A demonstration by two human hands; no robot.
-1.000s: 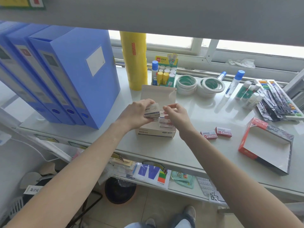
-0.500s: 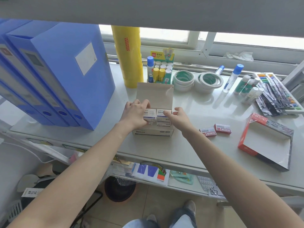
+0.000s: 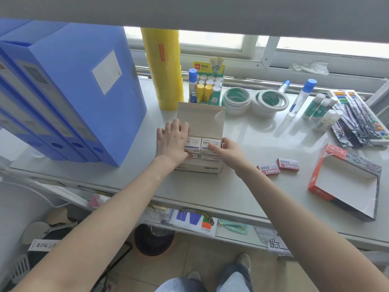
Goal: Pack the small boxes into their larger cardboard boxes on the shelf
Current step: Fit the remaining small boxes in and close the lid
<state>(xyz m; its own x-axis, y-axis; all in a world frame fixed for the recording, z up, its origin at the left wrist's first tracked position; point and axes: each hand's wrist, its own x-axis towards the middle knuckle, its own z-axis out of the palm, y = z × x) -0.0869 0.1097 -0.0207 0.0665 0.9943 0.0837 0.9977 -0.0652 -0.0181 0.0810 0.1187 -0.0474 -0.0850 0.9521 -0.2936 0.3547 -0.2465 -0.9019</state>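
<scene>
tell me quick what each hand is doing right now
Left hand: open, straight fingers pressing a small white box down into the beige carton.
Right hand: fingers pinching the neighbouring small white box.

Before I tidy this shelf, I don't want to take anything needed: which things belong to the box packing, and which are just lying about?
Belongs to the packing:
- kraft box, lid up
- white small boxes inside it
- two red small boxes
- red carton, open

Lying about:
- blue file boxes
- yellow roll
- tape rolls
- glue sticks

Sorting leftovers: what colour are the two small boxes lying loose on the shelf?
Red, with white barcode labels; head view.
</scene>
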